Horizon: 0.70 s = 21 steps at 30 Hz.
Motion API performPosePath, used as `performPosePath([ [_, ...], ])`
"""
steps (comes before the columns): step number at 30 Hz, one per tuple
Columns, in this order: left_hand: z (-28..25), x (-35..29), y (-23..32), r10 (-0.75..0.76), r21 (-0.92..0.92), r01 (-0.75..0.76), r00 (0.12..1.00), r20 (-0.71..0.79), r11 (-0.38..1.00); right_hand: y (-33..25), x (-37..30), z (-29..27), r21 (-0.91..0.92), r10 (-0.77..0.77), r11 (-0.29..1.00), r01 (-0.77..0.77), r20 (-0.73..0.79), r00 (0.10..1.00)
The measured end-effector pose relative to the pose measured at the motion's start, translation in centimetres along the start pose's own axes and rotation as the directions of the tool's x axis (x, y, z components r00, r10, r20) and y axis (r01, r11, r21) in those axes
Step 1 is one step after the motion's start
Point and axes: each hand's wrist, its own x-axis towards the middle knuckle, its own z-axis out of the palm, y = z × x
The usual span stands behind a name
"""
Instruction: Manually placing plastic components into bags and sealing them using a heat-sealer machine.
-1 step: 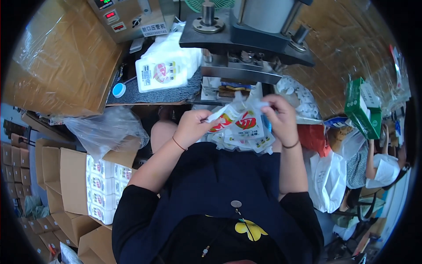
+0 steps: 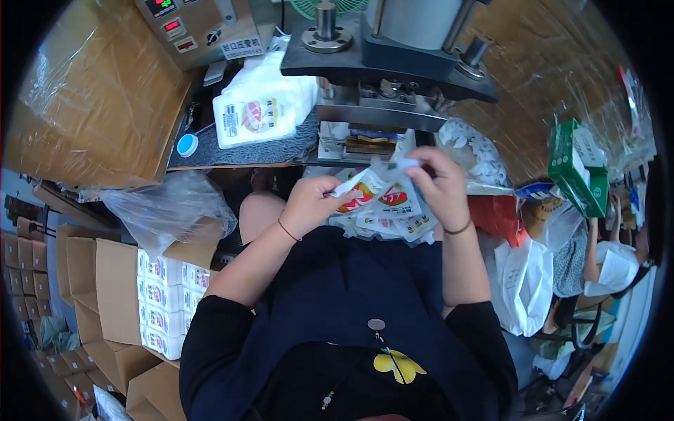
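My left hand (image 2: 307, 205) is closed on the left edge of a printed plastic pouch (image 2: 361, 196), white and clear with red and yellow print, held above my lap. My right hand (image 2: 441, 184) pinches at the pouch's upper right end, where a whitish part is blurred between thumb and fingers. Beneath it, several similar loose pouches (image 2: 404, 226) lie overlapping on my lap, partly covered by the held one.
Ahead stands a metal press (image 2: 382, 112), with a control box (image 2: 203, 35) to its left. Stacked white pouches (image 2: 256, 119) and a blue-white round lid (image 2: 187, 145) rest on a grey mat. A carton (image 2: 116, 291) with packed pouches is at left; a green box (image 2: 577, 168) at right, near another person.
My right hand has shifted slightly left and up, closer to the pouch. My left hand keeps its grip with little movement. The view has shifted a little.
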Motion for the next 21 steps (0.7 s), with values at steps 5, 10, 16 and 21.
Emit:
performPosePath([
  [5, 3.4, -0.8, 0.9, -0.035, -0.402, 0.146, 0.962, 0.27, 0.904, 0.3, 1.1, -0.8, -0.359, -0.128, 0.916, 0.18, 0.165, 0.978],
  [10, 5.4, -0.9, 0.7, -0.062, -0.567, 0.368, 0.872, 0.485, 0.737, 0.4, 0.4, -2.7, -0.158, 0.016, 0.986, 0.044, 0.359, 0.933],
  [16, 2.6, 2.8, 0.0, -0.159, -0.664, 0.421, 0.894, 0.419, 0.618, 7.3, -0.9, -10.7, -0.926, 0.359, 0.266, -0.266, -0.161, 0.919],
  [21, 1.2, 5.1, -0.9, -0.206, -0.675, 0.444, 0.89, 0.406, 0.589, 10.0, 0.2, -10.0, -0.915, 0.457, 0.341, -0.216, -0.04, 0.888],
])
